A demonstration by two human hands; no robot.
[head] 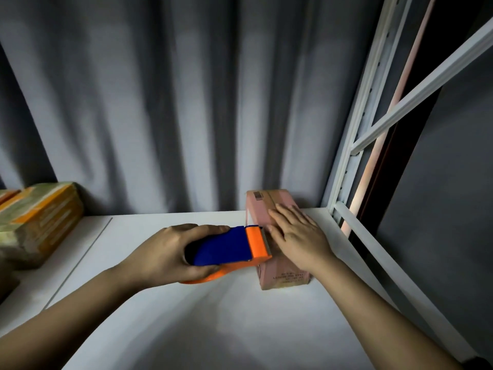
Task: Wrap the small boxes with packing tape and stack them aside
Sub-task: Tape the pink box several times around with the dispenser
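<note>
**Taping the pink box**

The right hand (pixel 300 237) lies flat, fingers straight, pressing the one pink box (pixel 277 236) on the shelf (pixel 186 316). The left hand (pixel 170 255) grips the one dispenser (pixel 230 249), its blade at the box's top. Taping seems underway; next likely calls for cutting the tape. Wrapped boxes (pixel 37 222) sit stacked far left, number unclear.
</note>
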